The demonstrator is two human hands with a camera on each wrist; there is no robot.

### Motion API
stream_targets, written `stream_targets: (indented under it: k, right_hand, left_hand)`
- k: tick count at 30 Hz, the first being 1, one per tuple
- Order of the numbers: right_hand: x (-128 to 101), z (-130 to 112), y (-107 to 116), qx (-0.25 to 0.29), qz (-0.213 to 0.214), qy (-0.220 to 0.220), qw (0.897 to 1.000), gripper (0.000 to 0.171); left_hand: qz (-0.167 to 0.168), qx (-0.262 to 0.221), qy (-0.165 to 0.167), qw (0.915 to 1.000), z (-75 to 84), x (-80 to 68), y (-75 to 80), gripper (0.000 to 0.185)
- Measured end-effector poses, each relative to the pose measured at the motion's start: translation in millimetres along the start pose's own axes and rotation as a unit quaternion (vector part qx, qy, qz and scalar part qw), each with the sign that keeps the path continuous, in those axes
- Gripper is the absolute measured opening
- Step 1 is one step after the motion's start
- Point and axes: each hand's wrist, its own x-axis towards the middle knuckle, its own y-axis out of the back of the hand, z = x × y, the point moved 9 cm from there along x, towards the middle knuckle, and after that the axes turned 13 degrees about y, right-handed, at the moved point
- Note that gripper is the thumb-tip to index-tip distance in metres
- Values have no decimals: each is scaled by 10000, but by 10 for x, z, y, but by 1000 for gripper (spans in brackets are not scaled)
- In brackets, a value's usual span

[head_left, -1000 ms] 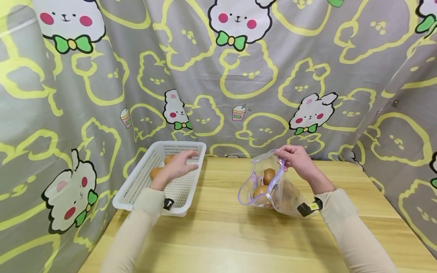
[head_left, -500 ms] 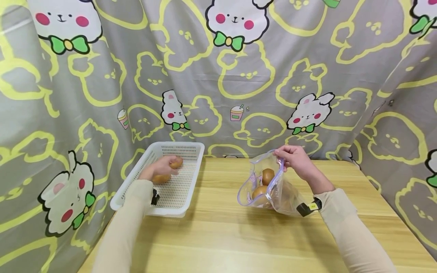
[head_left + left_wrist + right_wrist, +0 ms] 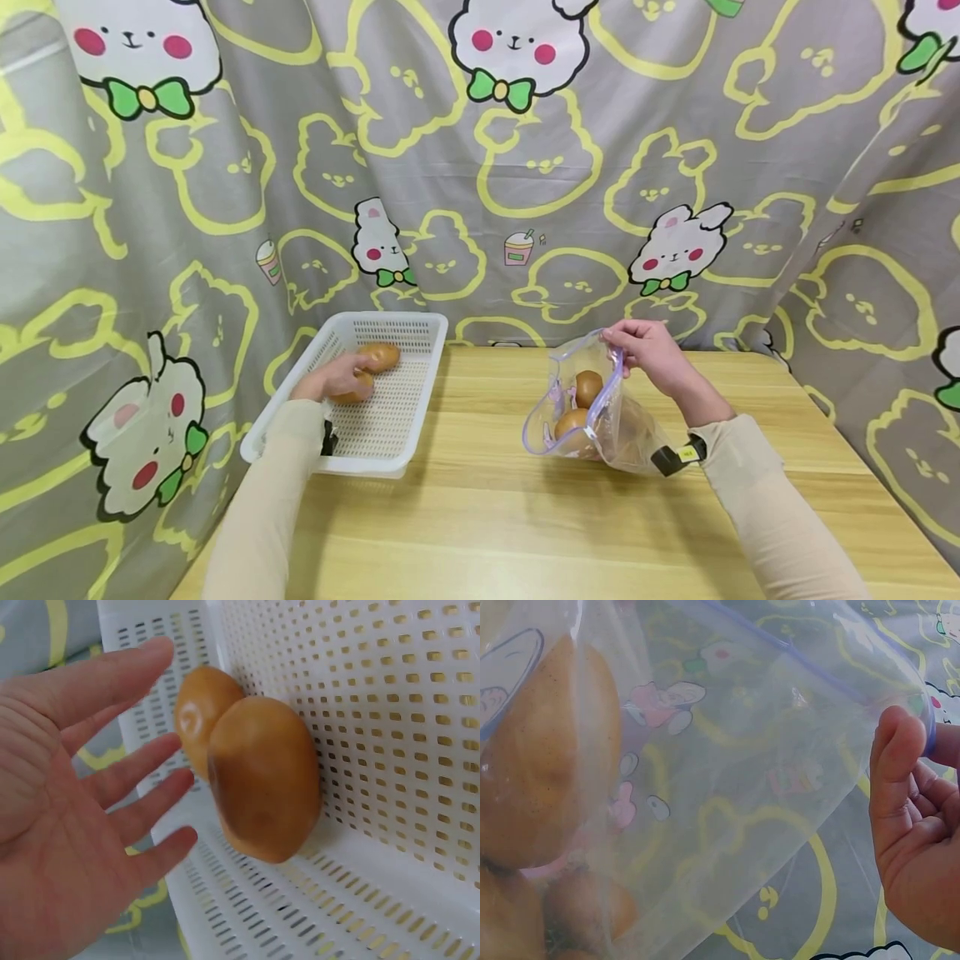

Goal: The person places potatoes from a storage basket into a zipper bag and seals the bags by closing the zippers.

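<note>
Left wrist view: the left hand (image 3: 67,817) is spread, fingers released, just beside two kiwis (image 3: 262,776) in the basket (image 3: 390,697). Close around the nearer one. The right hand (image 3: 648,346) pinches the bag (image 3: 592,408) rim open.

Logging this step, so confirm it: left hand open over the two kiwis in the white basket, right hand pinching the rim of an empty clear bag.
The clear bag is not empty: the head view shows kiwis inside it. The rest stands: left hand open, right hand pinching the rim.
</note>
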Motion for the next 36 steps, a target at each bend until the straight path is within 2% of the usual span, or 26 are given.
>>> stream_targets:
  k: [6,10,16,22,24,26,30,36]
  right_hand:
    - [2,12,12,10,-7,-5,10000,21]
    - [2,8,10,-17,-20,-10,10000,22]
    - [3,-15,10,-71,-21,-14,10000,31]
    - [-12,-7,3,-103,-28,-97,9999,22]
    - [-13,-9,-2,-90,-15,-111,9999,21]
    - [-14,-8,-3,-80,-10,-124,9999,21]
    - [-12,-9,-8,-104,-45,-116,9999,21]
    - [-5,-13,-13,-93,-40,-101,9999,21]
  left_hand:
    - [55,229,698,9973,-195,17,-8,51]
    - [154,320,870,9956,-258,40,-37,53]
    - [433,443,943,9936,-270,85,-45,59]
    - [723,720,1087,9888,-317,89,-24,38]
    - [801,743,1132,9876,-348,91,-17,35]
    - [866,759,1135,9868,-374,101,-10,41]
    - [821,613,1156,9880,-433,118,-33,50]
    - [548,363,1104,9917,-458,116,-101,59]
